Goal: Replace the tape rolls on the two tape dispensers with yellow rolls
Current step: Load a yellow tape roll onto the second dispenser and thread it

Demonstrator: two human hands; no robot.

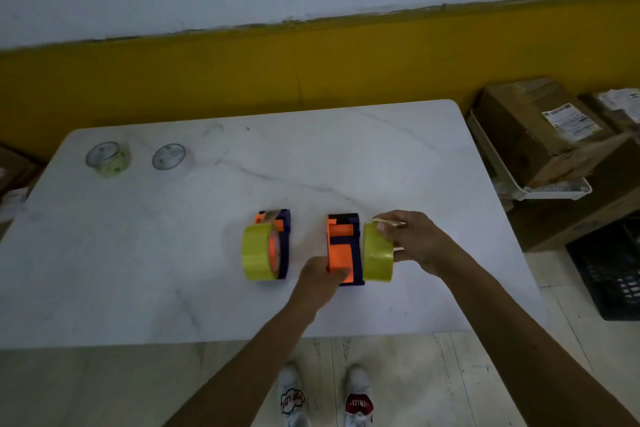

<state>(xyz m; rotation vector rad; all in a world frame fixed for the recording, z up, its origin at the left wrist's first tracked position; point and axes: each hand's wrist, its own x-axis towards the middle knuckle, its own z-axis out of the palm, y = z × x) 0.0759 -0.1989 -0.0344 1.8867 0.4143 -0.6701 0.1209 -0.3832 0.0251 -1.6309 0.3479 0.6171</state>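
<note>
Two orange-and-purple tape dispensers lie side by side on the white table [138, 253]. The left dispenser [282, 243] carries a yellow tape roll [258, 251] on its left side. My left hand [322, 279] grips the near end of the right dispenser [343, 250]. Against that dispenser's right side sits a second yellow tape roll [377, 253]. My right hand [412, 239] holds this roll, with its loose tape end pinched between the fingertips at the roll's far edge.
Two clear tape rolls, one [108, 158] and another [169, 157], stand at the table's far left. Cardboard boxes [540, 135] and a white tray [540, 191] sit right of the table, with a black crate [609, 270] on the floor. My shoes [325, 399] show below the table edge.
</note>
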